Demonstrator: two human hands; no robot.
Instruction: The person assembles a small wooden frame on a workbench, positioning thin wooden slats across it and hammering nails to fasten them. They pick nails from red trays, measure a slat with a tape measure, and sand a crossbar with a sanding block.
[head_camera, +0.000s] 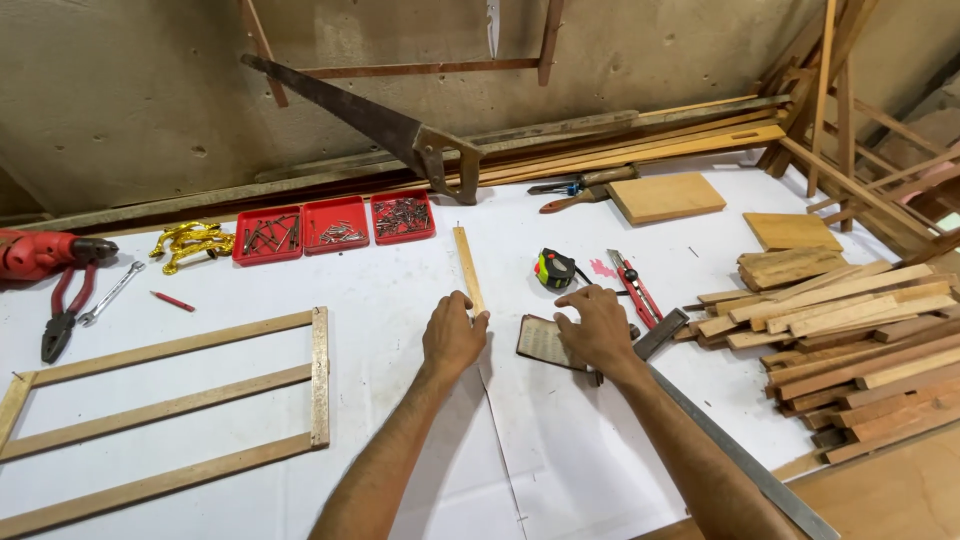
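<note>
My left hand (452, 335) rests on the near end of a thin wooden strip (466, 262) that lies on the white-covered table (400, 290), fingers curled over it. My right hand (597, 326) presses down on a small dark rectangular pad (541, 341), with its fingers spread over the pad's right side. A metal square (720, 440) runs from under my right hand toward the near right. A yellow and black tape measure (553, 268) and a red utility knife (630, 282) lie just beyond my right hand.
A wooden frame (170, 400) lies at the near left. Three red trays of nails and screws (335, 225), a handsaw (390, 130), pliers (60, 315), a red drill (40, 250) and a wrench (110, 292) sit further back. Stacked wood strips (850, 330) fill the right side.
</note>
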